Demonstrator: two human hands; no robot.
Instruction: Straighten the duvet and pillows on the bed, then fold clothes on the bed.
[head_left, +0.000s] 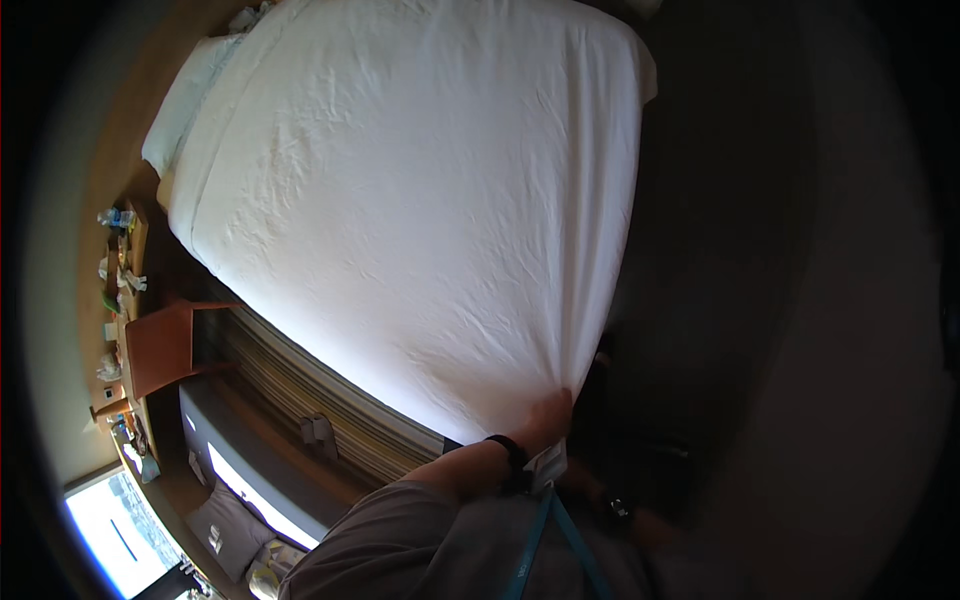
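A white bed sheet (420, 180) covers a large bed and is smooth over most of its surface, with fine wrinkles. My left hand (551, 416), with a black band at the wrist, grips the sheet at the corner nearest me. Long folds run from that grip along the right edge of the bed. Low in the shadow beside my body is my right hand (583, 480), with a watch on the wrist. A hanging badge and the darkness partly hide it, so its fingers cannot be made out.
A pale pillow (187, 97) lies at the bed's far left. Beyond a striped carpet (337, 390) are an orange-brown chair (161, 349) and a grey sofa (247, 450) with a cushion (229, 532). Slippers (320, 433) rest on the carpet. Bottles and small items crowd a wooden desk (139, 251).
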